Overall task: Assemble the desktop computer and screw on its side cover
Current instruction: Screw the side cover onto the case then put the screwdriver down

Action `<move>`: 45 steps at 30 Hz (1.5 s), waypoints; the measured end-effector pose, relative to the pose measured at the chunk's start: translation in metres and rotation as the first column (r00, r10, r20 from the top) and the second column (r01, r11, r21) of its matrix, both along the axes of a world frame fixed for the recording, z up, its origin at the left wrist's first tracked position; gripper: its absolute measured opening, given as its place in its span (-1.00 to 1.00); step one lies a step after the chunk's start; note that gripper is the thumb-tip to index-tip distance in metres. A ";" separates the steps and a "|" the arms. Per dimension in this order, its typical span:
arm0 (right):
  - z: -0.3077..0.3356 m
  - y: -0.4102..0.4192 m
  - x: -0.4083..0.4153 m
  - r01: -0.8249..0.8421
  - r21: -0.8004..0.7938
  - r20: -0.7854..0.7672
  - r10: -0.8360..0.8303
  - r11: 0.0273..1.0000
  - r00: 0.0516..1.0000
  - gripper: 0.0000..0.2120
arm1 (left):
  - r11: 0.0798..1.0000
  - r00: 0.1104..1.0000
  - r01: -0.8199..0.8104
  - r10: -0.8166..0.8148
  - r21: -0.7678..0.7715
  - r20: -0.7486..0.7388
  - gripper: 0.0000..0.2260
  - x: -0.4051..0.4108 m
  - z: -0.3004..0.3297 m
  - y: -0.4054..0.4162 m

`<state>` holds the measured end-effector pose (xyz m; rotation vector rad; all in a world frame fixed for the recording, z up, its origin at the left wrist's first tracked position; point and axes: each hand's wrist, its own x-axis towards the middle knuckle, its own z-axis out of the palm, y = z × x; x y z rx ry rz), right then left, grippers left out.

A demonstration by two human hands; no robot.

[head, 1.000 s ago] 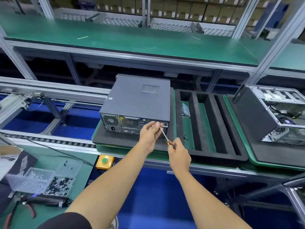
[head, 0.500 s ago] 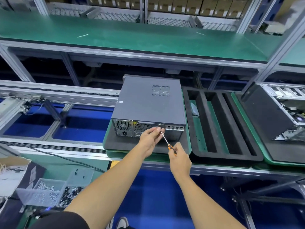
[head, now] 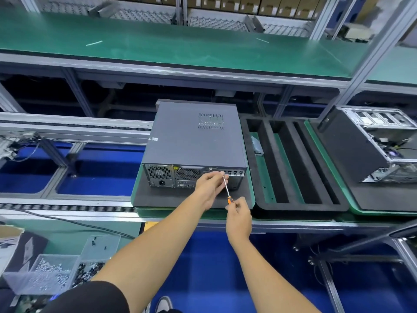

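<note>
At the lower left, clear plastic bins of small silver and black screws (head: pixel 48 273) sit on a green bench mat. To their right, on the conveyor line, a dark foam pad on a green tray (head: pixel 158 197) carries the grey metal desktop computer case (head: pixel 194 138), which lies on its side with the flat side cover up and the rear panel of fan grilles and ports facing the person. The left hand (head: pixel 208 185) reaches to the upper right part of that rear panel, its fingertips pinched narrowly around the upper shaft of a thin screwdriver with an orange handle (head: pixel 226 188). The tip sits at the panel's top edge; whether a screw is under it cannot be told. Just below and to the right, the right hand (head: pixel 239 216) grips the orange handle with curled fingers. Further right lies a black foam tray with long slots (head: pixel 291 168), and beyond it an open metal computer chassis (head: pixel 370 141) rests tilted on another foam pad.
</note>
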<state>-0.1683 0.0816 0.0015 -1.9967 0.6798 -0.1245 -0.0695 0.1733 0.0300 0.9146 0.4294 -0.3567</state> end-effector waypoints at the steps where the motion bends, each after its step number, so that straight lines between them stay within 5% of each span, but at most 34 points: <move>1: 0.001 -0.001 0.000 0.021 0.013 0.006 -0.021 1.000 1.000 -0.82 | 1.000 1.000 0.010 -0.010 0.008 -0.002 -0.85 0.001 0.001 -0.007; 9: 0.007 -0.025 0.004 0.092 -0.052 -0.011 -0.093 0.994 0.996 -0.82 | 0.997 0.998 -0.045 0.048 0.060 -0.045 -0.69 0.008 0.003 -0.049; 18: 0.007 -0.035 0.014 0.102 -0.163 -0.033 -0.109 0.981 0.993 -0.77 | 0.973 0.978 -0.182 0.194 0.141 -0.077 -0.73 0.012 0.002 -0.066; 45: 0.016 -0.039 0.020 0.068 -0.397 -0.046 -0.094 0.915 0.995 -0.75 | 0.970 0.979 -0.162 0.181 0.183 -0.092 -0.72 0.021 0.019 -0.068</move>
